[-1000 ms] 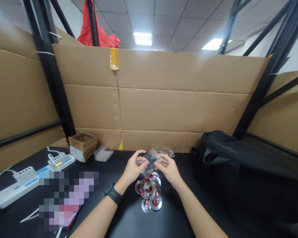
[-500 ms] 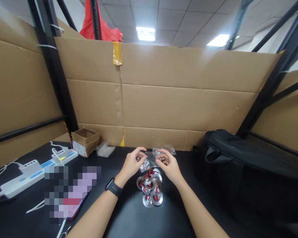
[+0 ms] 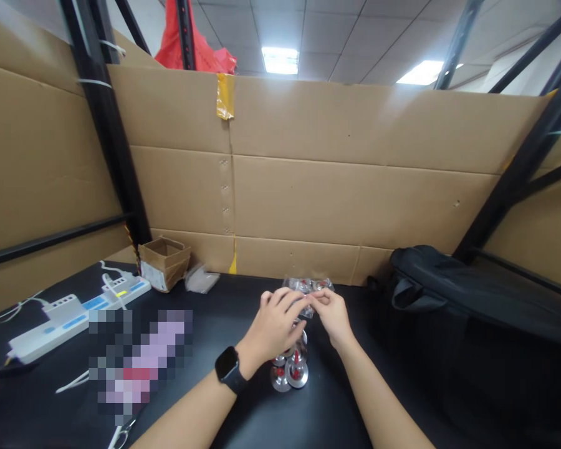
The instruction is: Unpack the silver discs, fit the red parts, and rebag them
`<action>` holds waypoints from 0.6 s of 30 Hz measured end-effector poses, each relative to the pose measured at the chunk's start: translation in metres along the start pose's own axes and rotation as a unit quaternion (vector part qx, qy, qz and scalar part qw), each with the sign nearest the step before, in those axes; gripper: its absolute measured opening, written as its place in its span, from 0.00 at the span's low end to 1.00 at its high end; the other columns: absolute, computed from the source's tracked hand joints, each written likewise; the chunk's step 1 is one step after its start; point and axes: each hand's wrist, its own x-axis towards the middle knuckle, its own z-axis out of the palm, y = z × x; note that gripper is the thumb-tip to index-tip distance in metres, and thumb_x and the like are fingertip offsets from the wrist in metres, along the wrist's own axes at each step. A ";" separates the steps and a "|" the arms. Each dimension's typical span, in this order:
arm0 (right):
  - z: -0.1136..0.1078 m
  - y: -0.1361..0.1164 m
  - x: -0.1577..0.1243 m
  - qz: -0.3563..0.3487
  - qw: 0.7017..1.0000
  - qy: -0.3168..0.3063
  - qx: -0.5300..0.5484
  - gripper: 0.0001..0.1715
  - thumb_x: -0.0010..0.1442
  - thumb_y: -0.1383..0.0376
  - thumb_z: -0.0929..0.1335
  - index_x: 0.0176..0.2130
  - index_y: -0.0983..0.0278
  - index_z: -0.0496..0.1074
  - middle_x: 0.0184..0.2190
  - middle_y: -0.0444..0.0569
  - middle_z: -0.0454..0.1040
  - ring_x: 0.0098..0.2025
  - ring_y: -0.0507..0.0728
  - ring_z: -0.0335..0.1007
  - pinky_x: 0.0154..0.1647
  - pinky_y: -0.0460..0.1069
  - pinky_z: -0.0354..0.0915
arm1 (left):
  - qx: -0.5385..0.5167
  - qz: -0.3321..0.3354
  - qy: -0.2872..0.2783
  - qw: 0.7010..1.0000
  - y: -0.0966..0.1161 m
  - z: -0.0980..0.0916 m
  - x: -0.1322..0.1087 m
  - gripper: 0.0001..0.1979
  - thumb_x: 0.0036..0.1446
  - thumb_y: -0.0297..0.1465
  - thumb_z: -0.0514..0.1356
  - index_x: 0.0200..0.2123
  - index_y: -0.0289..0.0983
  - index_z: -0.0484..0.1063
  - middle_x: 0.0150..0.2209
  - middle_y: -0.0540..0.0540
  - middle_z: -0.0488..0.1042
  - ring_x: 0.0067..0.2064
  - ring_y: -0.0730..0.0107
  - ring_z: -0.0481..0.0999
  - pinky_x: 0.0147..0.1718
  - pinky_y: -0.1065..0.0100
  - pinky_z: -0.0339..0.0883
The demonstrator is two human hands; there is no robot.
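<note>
My right hand (image 3: 331,317) pinches a small clear plastic bag (image 3: 307,311), with thumb and fingertips close together. My left hand (image 3: 273,324) reaches across from the left, its fingers stretched toward the right fingertips and its thumb apart below. Its fingertips lie at the bag's upper edge, but whether they grip it I cannot tell. Below the hands lies a pile of round silver metal discs with red centres (image 3: 297,373), partly covered by my left hand. Just behind the hands are clear bags with silver and red pieces inside (image 3: 324,284).
A black bag (image 3: 477,330) fills the right side. On the left are a white power strip (image 3: 79,318), an open cardboard box (image 3: 165,265), a flat clear plastic packet (image 3: 201,279), a blurred-out purple item (image 3: 156,349) and scissors (image 3: 121,435). Cardboard panels (image 3: 299,193) stand behind.
My left hand has moved right and turned over the pile, its fingers now beside my right fingertips. My right fingers have closed into a pinch on the bag. The view has shifted slightly.
</note>
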 end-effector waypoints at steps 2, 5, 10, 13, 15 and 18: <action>0.003 -0.002 -0.003 0.035 0.998 -0.018 0.050 0.21 0.46 0.53 0.79 0.30 0.67 0.76 0.26 0.49 0.78 0.27 0.54 0.71 0.29 0.48 0.65 | 0.006 0.025 -0.014 1.000 0.003 0.004 0.000 0.21 0.63 0.36 0.60 0.59 0.45 0.67 0.57 0.43 0.72 0.57 0.56 0.66 0.49 0.56 0.55; 0.007 -0.005 -0.006 0.081 0.993 -0.037 0.082 0.21 0.46 0.53 0.79 0.30 0.68 0.78 0.25 0.49 0.76 0.26 0.53 0.68 0.26 0.46 0.62 | 0.024 0.018 0.004 1.000 -0.001 0.011 -0.002 0.17 0.64 0.32 0.59 0.56 0.45 0.69 0.53 0.45 0.75 0.55 0.60 0.68 0.46 0.57 0.53; 0.011 -0.008 -0.007 0.092 0.993 -0.047 0.065 0.23 0.48 0.52 0.78 0.35 0.68 0.80 0.32 0.54 0.79 0.31 0.56 0.74 0.24 0.45 0.60 | 0.024 -0.027 0.057 0.998 -0.015 0.016 -0.003 0.11 0.66 0.29 0.57 0.49 0.45 0.74 0.43 0.47 0.81 0.51 0.62 0.72 0.45 0.56 0.52; 0.010 -0.009 -0.006 0.092 0.992 -0.042 0.074 0.24 0.50 0.52 0.77 0.42 0.65 0.79 0.41 0.56 0.80 0.33 0.55 0.74 0.25 0.45 0.60 | 0.011 -0.072 0.068 0.995 -0.031 0.014 -0.003 0.08 0.64 0.29 0.59 0.42 0.45 0.77 0.39 0.48 0.82 0.50 0.61 0.72 0.45 0.56 0.52; 0.009 -0.011 -0.005 0.094 0.992 -0.033 0.077 0.25 0.51 0.52 0.76 0.45 0.63 0.78 0.42 0.54 0.79 0.31 0.53 0.73 0.24 0.45 0.60 | 0.009 -0.113 0.070 0.991 -0.046 0.014 -0.004 0.07 0.63 0.29 0.60 0.39 0.46 0.78 0.36 0.49 0.82 0.47 0.61 0.73 0.44 0.57 0.55; 0.007 -0.012 -0.005 0.092 0.993 -0.031 0.063 0.24 0.49 0.56 0.77 0.45 0.62 0.76 0.39 0.51 0.79 0.29 0.52 0.70 0.23 0.44 0.57 | 0.017 -0.170 0.065 0.983 -0.074 0.012 -0.008 0.09 0.61 0.28 0.60 0.40 0.44 0.80 0.37 0.47 0.82 0.41 0.62 0.75 0.41 0.61 0.60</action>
